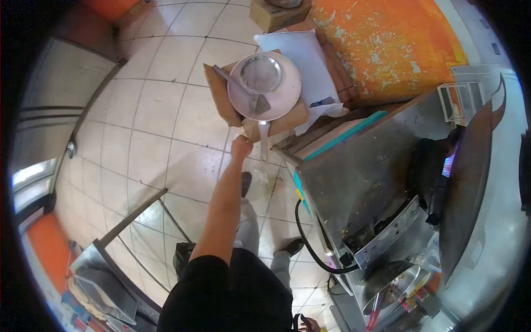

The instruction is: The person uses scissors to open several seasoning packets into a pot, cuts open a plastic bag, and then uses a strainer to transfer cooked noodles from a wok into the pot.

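Note:
My left hand (241, 146) reaches forward with its fingers closed on the near corner of an open cardboard box (222, 99). On the box rests a pale round pan or basin (287, 91), its light handle (264, 141) pointing toward me, just right of the hand. A round mesh strainer (261, 73) and a flat-bladed spatula (259, 104) lie in it. My right hand (312, 325) shows only in part at the bottom edge, fingers curled beside something dark and something yellow; what it holds is too small to make out.
A metal counter (359, 166) with a lit burner (449, 163) and a large wok (470, 182) stands at the right. Below are a black hose (310, 249) and another pan (387, 282). A white sack (310, 61) lies behind the box. A metal-framed table (133, 216) is at the left.

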Demonstrator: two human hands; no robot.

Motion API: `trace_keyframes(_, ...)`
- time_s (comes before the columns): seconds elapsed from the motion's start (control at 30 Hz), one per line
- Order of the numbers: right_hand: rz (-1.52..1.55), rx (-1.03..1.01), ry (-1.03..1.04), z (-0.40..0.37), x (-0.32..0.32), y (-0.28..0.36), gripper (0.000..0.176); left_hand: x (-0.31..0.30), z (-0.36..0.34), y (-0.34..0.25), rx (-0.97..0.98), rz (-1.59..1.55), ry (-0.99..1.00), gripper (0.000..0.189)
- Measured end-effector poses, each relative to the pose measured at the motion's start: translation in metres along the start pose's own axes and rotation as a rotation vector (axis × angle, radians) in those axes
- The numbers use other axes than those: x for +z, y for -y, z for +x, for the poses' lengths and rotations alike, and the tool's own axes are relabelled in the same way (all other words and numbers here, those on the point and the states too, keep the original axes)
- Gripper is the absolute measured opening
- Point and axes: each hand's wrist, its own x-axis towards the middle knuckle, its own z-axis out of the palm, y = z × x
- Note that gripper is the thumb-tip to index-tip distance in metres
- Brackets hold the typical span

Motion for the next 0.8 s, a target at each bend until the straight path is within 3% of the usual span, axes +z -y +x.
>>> trace_keyframes(0.07,0.063,0.118,-0.032,-0.006,0.007,0.001,0.035,0.008,-0.003,0.008,0.306,-0.318,-0.031,0.033)
trace_keyframes(0.1,0.211,0.023,-0.013,-0.011,0.013,-0.006,0.036,0.003,-0.015,0.004,0.324,-0.313,-0.017,0.033)
trace_keyframes(0.17,-0.089,-0.064,-0.028,-0.021,0.027,0.003,0.04,-0.023,-0.044,-0.005,0.489,-0.489,-0.119,0.022)
trace_keyframes(0.2,0.226,0.104,0.017,-0.028,0.032,0.016,0.041,-0.036,-0.057,-0.006,0.448,-0.556,-0.004,0.021)
trace_keyframes(0.23,0.257,0.093,-0.002,-0.027,0.041,0.028,0.041,-0.051,-0.071,-0.005,0.411,-0.621,0.117,0.019)
trace_keyframes(0.3,0.008,-0.02,-0.113,-0.027,0.059,0.061,0.02,-0.031,-0.078,0.018,1.024,-0.596,-0.375,0.018)
trace_keyframes(0.33,-0.05,-0.028,-0.167,-0.033,0.064,0.073,0.022,-0.033,-0.095,0.029,0.506,-0.884,0.142,0.017)
trace_keyframes(0.37,-0.216,-0.193,-0.214,-0.025,0.061,0.063,0.023,-0.094,-0.154,0.001,0.535,-0.867,0.131,0.015)
trace_keyframes(0.4,-0.24,-0.251,-0.277,-0.026,0.063,0.075,0.018,-0.119,-0.179,0.003,0.275,-1.099,0.39,0.013)
trace_keyframes(0.43,-0.225,-0.375,-0.321,-0.012,0.066,0.069,0.024,-0.182,-0.243,-0.031,0.285,-0.908,0.287,0.013)
trace_keyframes(0.5,-0.137,-0.475,-0.257,-0.045,0.068,0.18,0.021,-0.213,-0.287,-0.021,0.326,-0.933,0.334,0.016)
trace_keyframes(0.6,-0.045,-0.588,-0.016,-0.073,0.076,0.285,0.022,-0.282,-0.382,-0.025,0.42,-0.88,0.3,0.016)
trace_keyframes(0.63,-0.053,-0.555,0.058,-0.081,0.079,0.311,0.024,-0.299,-0.414,-0.028,0.389,-0.87,0.323,0.015)
trace_keyframes(0.67,-0.093,-0.708,0.104,-0.092,0.084,0.337,0.027,-0.313,-0.44,-0.028,0.394,-0.866,0.318,0.015)
trace_keyframes(0.73,-0.06,-0.798,0.215,-0.134,0.09,0.396,0.034,-0.332,-0.485,-0.026,0.469,-0.717,0.3,0.014)
trace_keyframes(0.8,0.092,-0.919,0.241,-0.165,0.098,0.434,0.039,-0.341,-0.521,-0.038,0.558,-0.779,0.334,0.015)
